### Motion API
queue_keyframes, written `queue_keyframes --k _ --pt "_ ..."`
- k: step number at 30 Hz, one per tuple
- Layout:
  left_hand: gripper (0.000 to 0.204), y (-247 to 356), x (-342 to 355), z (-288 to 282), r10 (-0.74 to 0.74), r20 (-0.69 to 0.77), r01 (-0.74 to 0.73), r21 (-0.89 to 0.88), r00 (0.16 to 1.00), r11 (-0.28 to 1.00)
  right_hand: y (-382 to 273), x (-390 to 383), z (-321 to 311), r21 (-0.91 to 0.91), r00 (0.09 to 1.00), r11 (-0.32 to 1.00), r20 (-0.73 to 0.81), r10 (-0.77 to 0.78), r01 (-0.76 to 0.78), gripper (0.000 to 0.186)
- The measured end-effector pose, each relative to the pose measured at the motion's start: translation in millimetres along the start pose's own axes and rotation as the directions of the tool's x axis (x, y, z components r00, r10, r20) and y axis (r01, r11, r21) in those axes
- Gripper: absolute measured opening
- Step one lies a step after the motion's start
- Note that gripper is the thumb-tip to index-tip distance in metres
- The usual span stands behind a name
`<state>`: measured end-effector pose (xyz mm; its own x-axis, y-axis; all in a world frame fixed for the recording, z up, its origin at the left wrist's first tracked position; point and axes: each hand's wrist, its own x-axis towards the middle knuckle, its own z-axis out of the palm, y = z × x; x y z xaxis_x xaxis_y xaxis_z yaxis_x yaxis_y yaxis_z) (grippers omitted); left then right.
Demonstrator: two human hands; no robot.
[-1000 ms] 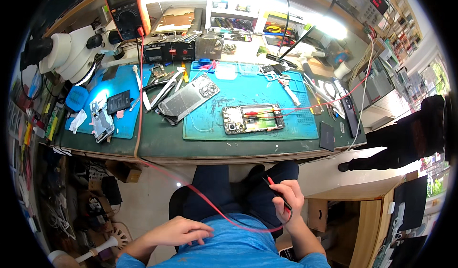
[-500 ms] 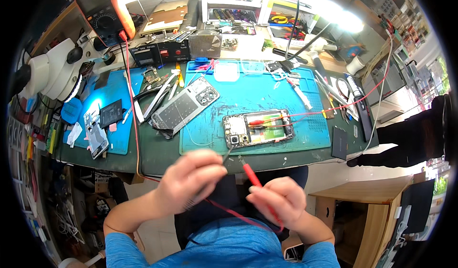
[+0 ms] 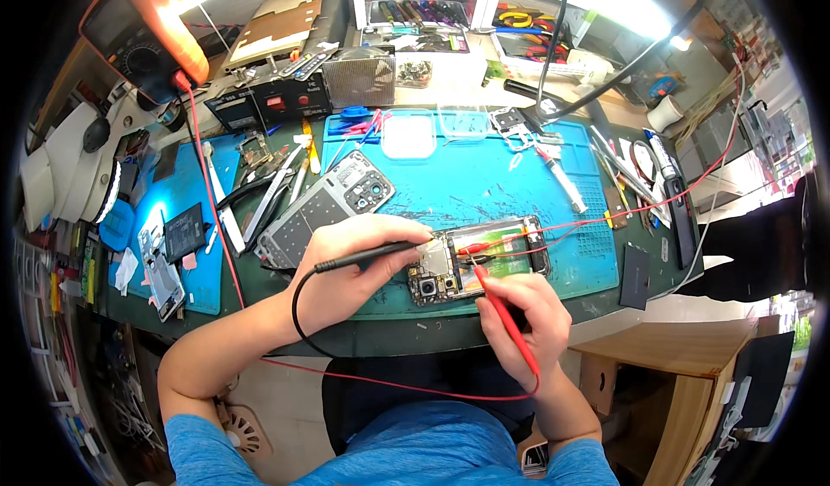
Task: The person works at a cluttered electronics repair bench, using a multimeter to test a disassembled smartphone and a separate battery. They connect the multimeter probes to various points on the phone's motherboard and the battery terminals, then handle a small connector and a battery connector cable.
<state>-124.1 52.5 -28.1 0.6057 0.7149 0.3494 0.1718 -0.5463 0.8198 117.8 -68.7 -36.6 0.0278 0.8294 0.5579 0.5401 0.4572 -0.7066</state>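
Observation:
An opened smartphone (image 3: 443,271) lies on the blue work mat (image 3: 553,278), its circuit board and camera lenses bare at the left end. Over that left end, my left hand (image 3: 350,257) grips a black multimeter probe (image 3: 367,257) whose tip is at the board's upper part. From the near side, my right hand (image 3: 529,317) holds a red multimeter probe (image 3: 510,326), its tip close to the middle of the phone. A red clip (image 3: 473,248) and a dark clip (image 3: 474,259) on thin leads sit inside the phone frame. The exact contact of both tips is too small to tell.
Left of the phone lies a grey phone back housing (image 3: 333,209). The orange multimeter (image 3: 143,41) stands at the back left, beside a white microscope (image 3: 69,170). A syringe (image 3: 562,179) and a clear tray (image 3: 409,135) rest on the mat. Red leads cross the bench.
Both hands have moved up and forward from the bench's near edge to the phone, bringing the probe tips over it. The view has shifted slightly.

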Motion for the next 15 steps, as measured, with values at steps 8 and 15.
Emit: queue_keyframes --k 8,15 --pt "0.024 -7.7 -1.1 3.3 0.029 0.005 -0.029 -0.011 1.0 1.0 9.6 -7.8 9.0 -0.061 0.996 0.995 -0.037 -0.075 0.073 0.023" --pt "0.027 -6.0 1.1 4.3 0.088 0.017 -0.089 0.068 0.996 0.994 6.9 -3.3 13.6 -0.215 0.984 0.961 -0.005 -0.177 0.172 0.024"
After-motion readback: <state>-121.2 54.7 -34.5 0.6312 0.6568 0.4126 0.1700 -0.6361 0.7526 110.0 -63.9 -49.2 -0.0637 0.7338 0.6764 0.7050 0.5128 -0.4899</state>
